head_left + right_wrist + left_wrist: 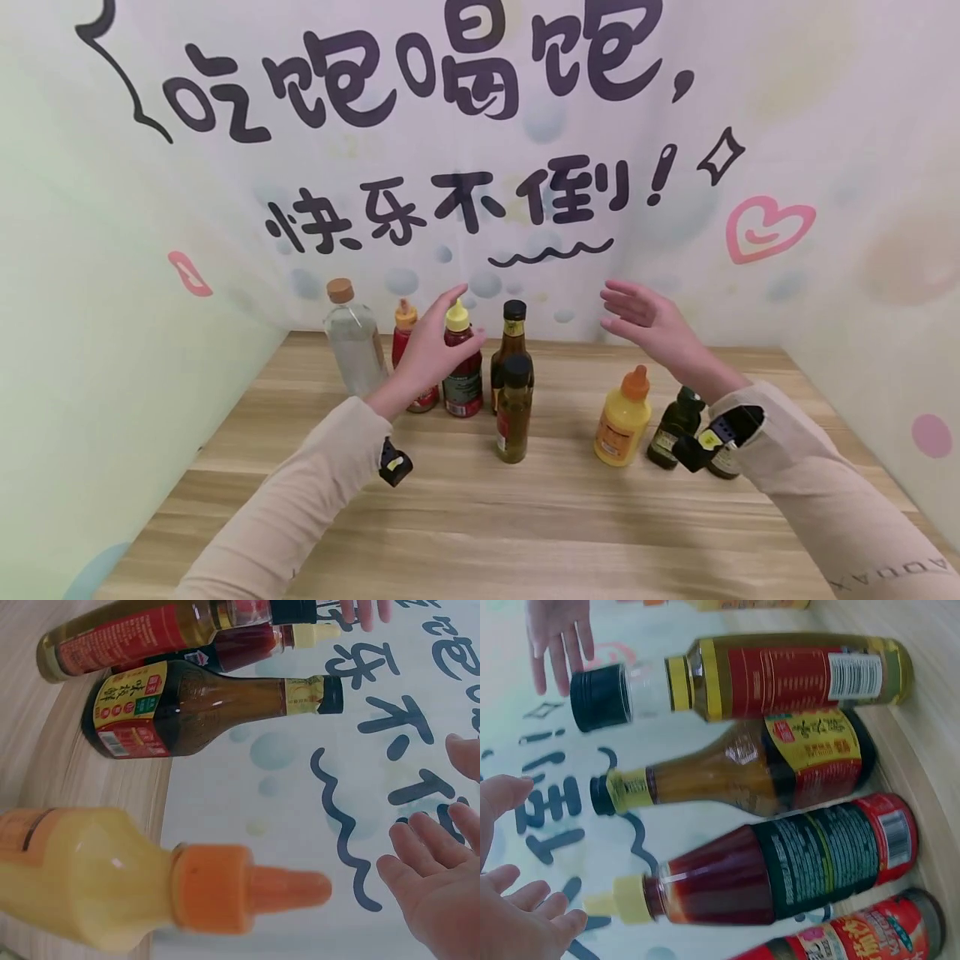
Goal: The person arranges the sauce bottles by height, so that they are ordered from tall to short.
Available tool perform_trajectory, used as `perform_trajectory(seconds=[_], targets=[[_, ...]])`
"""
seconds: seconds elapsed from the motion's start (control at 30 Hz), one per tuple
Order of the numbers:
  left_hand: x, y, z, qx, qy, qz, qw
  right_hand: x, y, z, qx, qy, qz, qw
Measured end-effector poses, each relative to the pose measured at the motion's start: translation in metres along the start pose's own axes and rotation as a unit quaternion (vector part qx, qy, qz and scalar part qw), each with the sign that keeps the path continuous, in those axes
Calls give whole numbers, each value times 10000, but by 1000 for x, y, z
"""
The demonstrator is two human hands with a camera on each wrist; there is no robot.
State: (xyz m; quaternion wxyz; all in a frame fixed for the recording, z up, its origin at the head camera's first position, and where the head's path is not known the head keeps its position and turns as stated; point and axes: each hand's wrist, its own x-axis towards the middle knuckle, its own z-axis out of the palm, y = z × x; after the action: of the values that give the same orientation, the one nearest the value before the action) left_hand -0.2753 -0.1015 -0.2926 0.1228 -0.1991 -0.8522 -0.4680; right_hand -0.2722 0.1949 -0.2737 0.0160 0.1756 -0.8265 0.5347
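Note:
My left hand (435, 346) is raised with its fingers spread, near the yellow nozzle cap of a dark red sauce bottle (462, 383). In the left wrist view its fingertips (570, 921) come close to that nozzle; whether they touch, I cannot tell. Partly behind this hand stands a red ketchup-like squeeze bottle (423, 398). To its right are a brown sauce bottle (513, 342) with a black cap and, in front, a slimmer oil-coloured bottle (513, 425). Holding nothing, my right hand (656, 329) hovers with extended fingers above and behind a yellow squeeze bottle (622, 425) with an orange nozzle.
A clear bottle (354, 346) with a brown cap stands at the back left. Right of the yellow bottle are a dark green bottle (675, 429) and another dark bottle (723, 462), mostly hidden by the right wrist camera. A printed cloth wall (420, 158) rises behind the wooden table (480, 525).

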Motion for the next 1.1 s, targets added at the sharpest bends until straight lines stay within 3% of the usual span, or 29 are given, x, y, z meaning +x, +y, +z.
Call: perform_trajectory(seconds=[0.3,0.63,0.9,1.1], targets=[[-7,11,18,83,-483,445,9978,-21,14,-9,-319,-262,76,9991],[-13,11,43,143,-1116,573,9920,-41,35,-6,-395,-382,175,9983],[-17,-2,56,-160,-1156,396,9924,-53,51,3,-668,-168,218,9974],[-19,-13,64,-820,-1214,-49,9892,-55,57,10,-598,21,291,9978]])
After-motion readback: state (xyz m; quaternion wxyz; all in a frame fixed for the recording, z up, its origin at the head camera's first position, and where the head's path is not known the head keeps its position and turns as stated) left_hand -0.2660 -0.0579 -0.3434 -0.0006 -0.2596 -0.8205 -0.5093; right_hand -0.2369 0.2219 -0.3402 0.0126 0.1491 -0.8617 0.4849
